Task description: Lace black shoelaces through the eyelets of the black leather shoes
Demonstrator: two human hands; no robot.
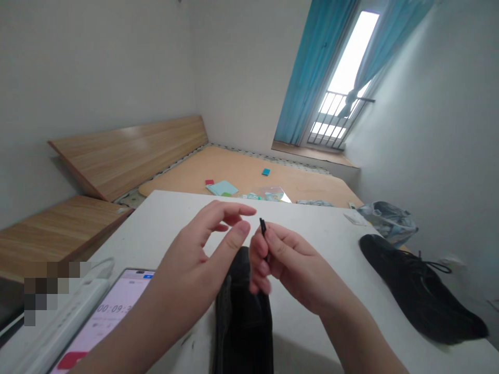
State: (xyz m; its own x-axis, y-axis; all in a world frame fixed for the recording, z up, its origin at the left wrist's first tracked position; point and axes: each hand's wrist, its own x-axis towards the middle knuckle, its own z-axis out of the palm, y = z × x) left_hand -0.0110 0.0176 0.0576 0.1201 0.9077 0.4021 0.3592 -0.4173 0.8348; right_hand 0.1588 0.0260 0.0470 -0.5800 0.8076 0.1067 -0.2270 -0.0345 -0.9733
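Black and slender, the lace-like strip point(262, 226) looks light and probably pliable, best pinched near its end (one strand or two, I cannot tell). It pokes up from the right hand point(286, 249), whose thumb presses it against curled fingers, above the black shoe point(253, 322) on the white table point(312, 327). Just beside, the left hand point(205, 246) holds nothing, thumb and forefinger parted.

At five o'clock the right hand point(286, 257) pinches a thin black strip point(263, 227); at seven the left hand point(195, 252) hovers, fingers parted. A black shoe point(251, 322) lies at six, a second shoe point(419, 291) at four.
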